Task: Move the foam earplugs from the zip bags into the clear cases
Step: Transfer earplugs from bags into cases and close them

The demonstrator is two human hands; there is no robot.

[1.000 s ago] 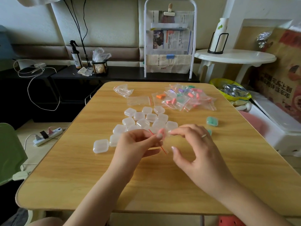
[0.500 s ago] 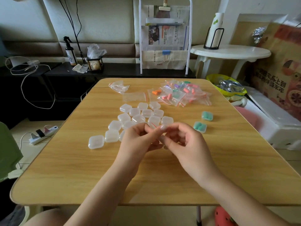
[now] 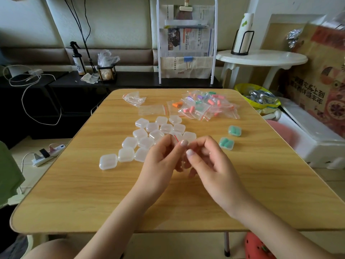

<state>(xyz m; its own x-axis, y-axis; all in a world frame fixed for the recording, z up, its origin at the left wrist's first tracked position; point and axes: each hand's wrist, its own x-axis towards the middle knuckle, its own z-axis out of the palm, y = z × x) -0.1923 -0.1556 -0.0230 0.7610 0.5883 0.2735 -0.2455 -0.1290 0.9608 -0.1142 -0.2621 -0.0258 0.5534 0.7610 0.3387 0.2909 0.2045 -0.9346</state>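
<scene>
Wood table (image 3: 78, 193); L hand (image 3: 160, 157) & R hand (image 3: 207, 161) grip pinching zip bag (image 3: 176, 139), both curled

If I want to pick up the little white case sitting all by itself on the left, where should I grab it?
Probably pinch the lone clear case by its left and right side walls, coming straight down from above. It lies flat on the table with its lid shut, and it stands apart from the other cases, so fingers have room on both sides. The rounded top likely gives little to hold.
</scene>
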